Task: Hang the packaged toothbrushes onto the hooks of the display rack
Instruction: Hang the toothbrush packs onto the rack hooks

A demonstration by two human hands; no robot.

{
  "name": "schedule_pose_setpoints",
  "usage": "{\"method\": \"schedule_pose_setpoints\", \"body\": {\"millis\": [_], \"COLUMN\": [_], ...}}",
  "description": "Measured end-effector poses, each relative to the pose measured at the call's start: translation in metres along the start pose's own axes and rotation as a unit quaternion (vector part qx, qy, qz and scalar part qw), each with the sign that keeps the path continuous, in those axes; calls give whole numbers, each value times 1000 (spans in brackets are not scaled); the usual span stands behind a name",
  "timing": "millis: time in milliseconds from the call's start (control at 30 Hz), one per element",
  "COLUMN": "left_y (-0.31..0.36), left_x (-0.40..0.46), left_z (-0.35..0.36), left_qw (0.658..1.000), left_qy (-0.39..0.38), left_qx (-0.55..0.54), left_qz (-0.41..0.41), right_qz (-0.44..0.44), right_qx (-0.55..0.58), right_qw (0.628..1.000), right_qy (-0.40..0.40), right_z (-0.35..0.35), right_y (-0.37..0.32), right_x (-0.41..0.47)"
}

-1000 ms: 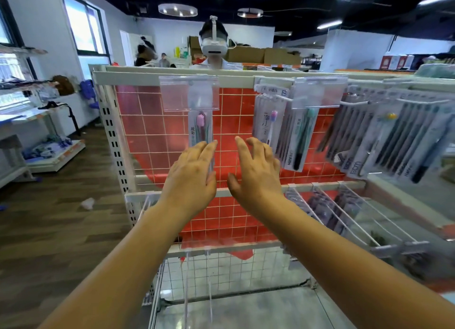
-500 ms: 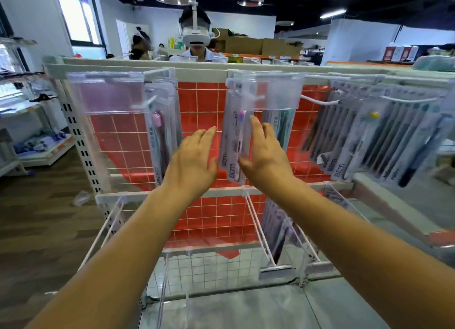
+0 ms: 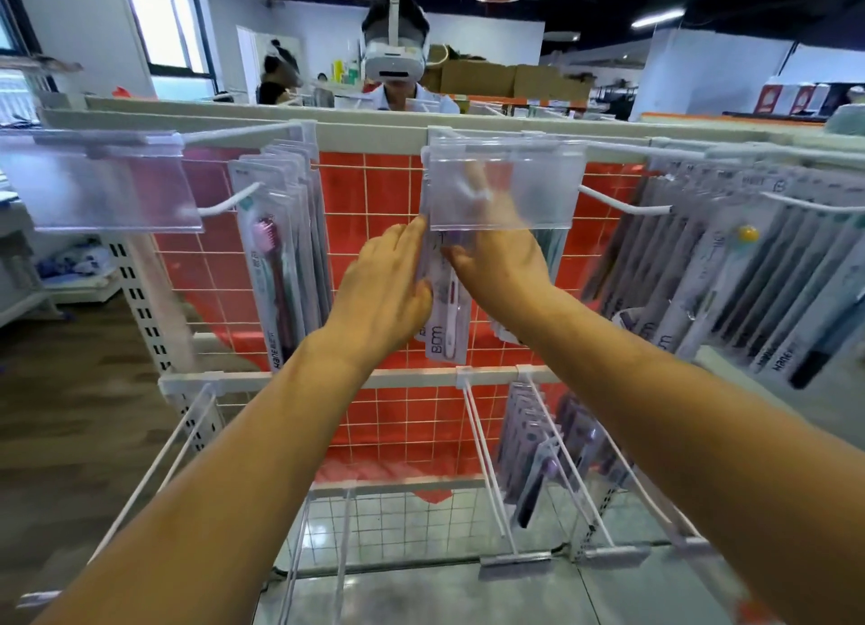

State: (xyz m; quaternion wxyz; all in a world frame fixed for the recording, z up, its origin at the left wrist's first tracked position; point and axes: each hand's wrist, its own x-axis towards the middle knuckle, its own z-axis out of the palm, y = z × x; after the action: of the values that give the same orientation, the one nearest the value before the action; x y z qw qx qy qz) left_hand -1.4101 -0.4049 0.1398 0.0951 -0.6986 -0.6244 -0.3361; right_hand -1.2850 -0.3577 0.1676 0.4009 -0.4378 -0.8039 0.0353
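Observation:
The display rack (image 3: pixel 374 130) has a red grid back and white hooks. A white packaged toothbrush (image 3: pixel 444 339) hangs in the middle, under a clear label holder (image 3: pixel 505 184). My left hand (image 3: pixel 388 287) holds the pack's left edge between fingers and thumb. My right hand (image 3: pixel 501 264) has its thumb on the pack's front, and its fingers reach up behind the label holder, blurred through the plastic. The hook tip there is hidden. More packaged toothbrushes hang on the left hook (image 3: pixel 281 250) and fill the right hooks (image 3: pixel 725 273).
A person in a white headset (image 3: pixel 395 58) stands behind the rack. Long white hooks (image 3: pixel 487 460) stick out toward me on the lower rail, some with dark packs (image 3: pixel 538 437). A bare hook tip (image 3: pixel 622 205) juts out to the right of my hands. Wooden floor lies to the left.
I have moved closer to the rack. Both hands have risen to the middle pack; the right fingers now reach up behind the label holder and the left hand has closed onto the pack's edge.

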Motion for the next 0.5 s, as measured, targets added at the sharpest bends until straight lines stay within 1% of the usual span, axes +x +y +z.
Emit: {"method": "schedule_pose_setpoints", "body": {"millis": [200, 333, 500], "left_y": [-7, -7, -2], "left_x": [4, 3, -1], "left_z": [3, 2, -3], "left_qw": [1000, 1000, 1000], "left_qy": [-5, -10, 7], "left_qx": [-16, 0, 21], "left_qz": [-5, -7, -3], "right_qz": [2, 6, -23], "right_qx": [16, 15, 15], "right_qw": [1000, 1000, 1000], "right_qy": [4, -5, 12], "right_z": [16, 17, 9], "right_y": [7, 10, 6], "right_x": [13, 11, 4]}}
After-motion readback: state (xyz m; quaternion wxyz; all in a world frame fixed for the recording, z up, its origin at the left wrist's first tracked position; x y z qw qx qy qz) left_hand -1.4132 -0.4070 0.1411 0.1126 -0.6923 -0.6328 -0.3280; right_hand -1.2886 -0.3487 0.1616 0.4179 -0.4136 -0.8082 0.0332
